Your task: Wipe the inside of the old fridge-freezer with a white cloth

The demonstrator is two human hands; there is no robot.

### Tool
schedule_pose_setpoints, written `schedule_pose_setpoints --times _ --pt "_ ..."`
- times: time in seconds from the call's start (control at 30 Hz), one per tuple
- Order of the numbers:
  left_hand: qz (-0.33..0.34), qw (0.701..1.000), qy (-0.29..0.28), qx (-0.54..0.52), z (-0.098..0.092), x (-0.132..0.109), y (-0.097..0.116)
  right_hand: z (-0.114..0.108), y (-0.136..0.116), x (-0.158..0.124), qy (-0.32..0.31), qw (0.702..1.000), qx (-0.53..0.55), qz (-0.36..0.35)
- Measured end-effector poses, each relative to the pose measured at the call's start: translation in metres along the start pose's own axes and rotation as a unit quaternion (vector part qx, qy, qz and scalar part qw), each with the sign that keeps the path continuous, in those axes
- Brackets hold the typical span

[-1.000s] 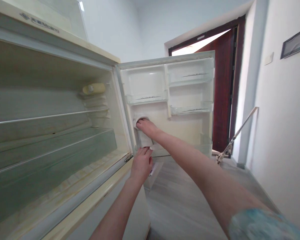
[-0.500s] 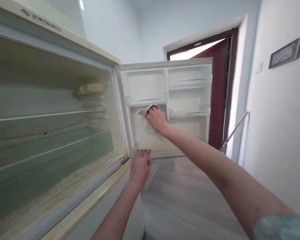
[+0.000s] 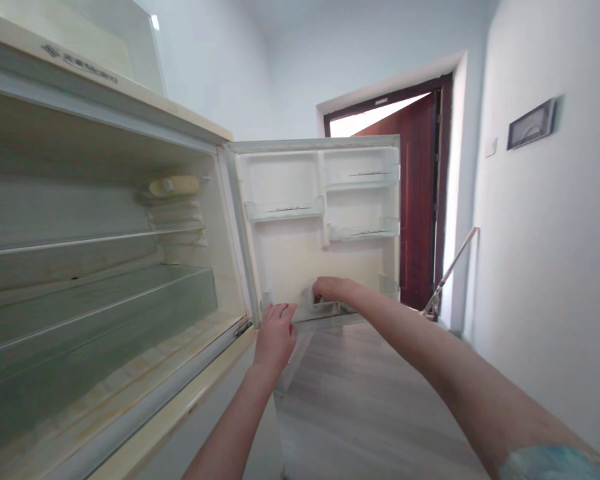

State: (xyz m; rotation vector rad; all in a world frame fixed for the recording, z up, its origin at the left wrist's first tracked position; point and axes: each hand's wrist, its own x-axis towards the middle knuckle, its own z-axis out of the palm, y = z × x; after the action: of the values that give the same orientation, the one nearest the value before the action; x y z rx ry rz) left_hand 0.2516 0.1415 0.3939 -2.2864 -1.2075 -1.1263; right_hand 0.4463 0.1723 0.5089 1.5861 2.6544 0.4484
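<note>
The fridge door (image 3: 290,257) stands swung open, its inner side towards me. My right hand (image 3: 333,289) is closed around a white cloth (image 3: 309,295), low on the door's inner panel and just above the bottom door shelf (image 3: 307,319). Part of the cloth is hidden behind my fingers. At the shelf's left end, my left hand (image 3: 276,333) has its fingers curled over the front rim, gripping it.
To the left is the fridge compartment (image 3: 80,233) with a glass shelf and a clear drawer (image 3: 130,313); yellowish stains mark its floor. Smaller racks (image 3: 285,210) line the upper door. Beyond are a dark red room door (image 3: 417,200) and a long-handled tool (image 3: 450,270) leaning by the wall.
My right hand has moved down with the cloth, from the middle of the door panel to the bottom shelf. My left hand stays on the shelf rim. The view has shifted slightly.
</note>
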Motion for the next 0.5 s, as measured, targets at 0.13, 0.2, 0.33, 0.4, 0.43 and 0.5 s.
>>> schedule_pose_setpoints --times 0.13,0.2,0.33,0.4,0.43,0.5 --pt "0.008 1.0 0.002 0.0 0.002 -0.001 -0.001 -0.036 -0.009 0.002 0.151 0.988 -0.027 0.014" --pt "0.011 1.0 0.008 0.004 0.003 -0.003 -0.003 -0.058 -0.011 0.01 0.262 0.963 -0.058 0.033" --pt "0.023 0.999 0.02 0.017 0.004 -0.007 -0.008 -0.074 -0.007 0.029 0.296 0.949 -0.082 0.069" --pt "0.028 0.999 0.018 0.019 0.004 -0.007 -0.009 -0.063 -0.005 0.035 0.224 0.971 -0.052 0.07" --pt "0.028 0.999 0.016 0.019 0.004 -0.007 -0.009 -0.054 -0.004 0.036 0.192 0.978 -0.037 0.07" --pt "0.021 1.0 0.011 0.015 0.003 -0.006 -0.007 -0.031 -0.001 0.036 0.145 0.986 -0.012 0.081"
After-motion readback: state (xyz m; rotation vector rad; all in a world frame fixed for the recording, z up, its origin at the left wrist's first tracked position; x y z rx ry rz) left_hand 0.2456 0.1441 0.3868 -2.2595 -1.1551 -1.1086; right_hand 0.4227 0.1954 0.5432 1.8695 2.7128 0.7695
